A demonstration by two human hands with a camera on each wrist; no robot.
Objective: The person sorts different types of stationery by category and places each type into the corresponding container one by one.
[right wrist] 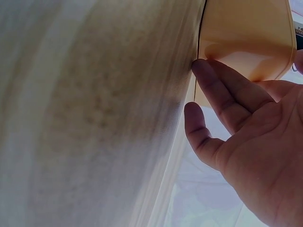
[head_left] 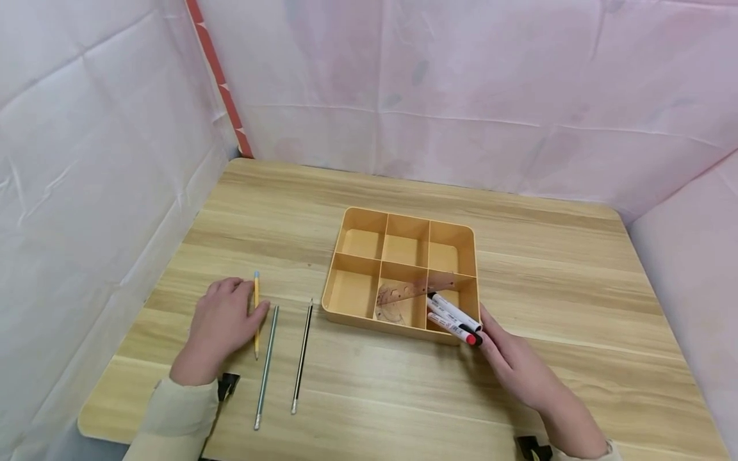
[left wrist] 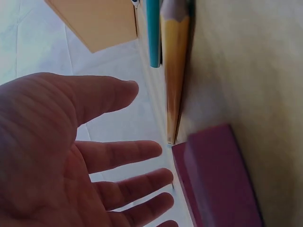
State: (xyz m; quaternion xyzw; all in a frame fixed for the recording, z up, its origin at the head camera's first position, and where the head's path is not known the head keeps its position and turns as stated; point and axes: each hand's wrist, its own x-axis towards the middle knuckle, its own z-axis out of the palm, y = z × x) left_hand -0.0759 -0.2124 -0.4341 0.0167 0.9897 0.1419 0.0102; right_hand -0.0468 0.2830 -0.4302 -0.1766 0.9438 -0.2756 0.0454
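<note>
My left hand (head_left: 221, 318) is over the table at the left, beside a yellow pencil (head_left: 256, 326). In the left wrist view its fingers are spread and hold nothing; a maroon block (left wrist: 218, 179) lies near the fingertips, hidden in the head view. To its right lie a green pencil (head_left: 268, 365) and a black pencil (head_left: 302, 358). The right hand (head_left: 521, 365) touches the outside of a tan divided tray (head_left: 357, 325) at its near right corner, fingers nearly straight. White markers (head_left: 455, 314) lean out over that corner, close to the thumb.
Clear plastic drawing tools, a ruler (head_left: 403, 293) and a protractor (head_left: 392, 312), lie in the tray's near middle compartment, the ruler reaching right. Fabric walls (head_left: 461, 96) enclose the wooden table (head_left: 548, 256) at the back and sides.
</note>
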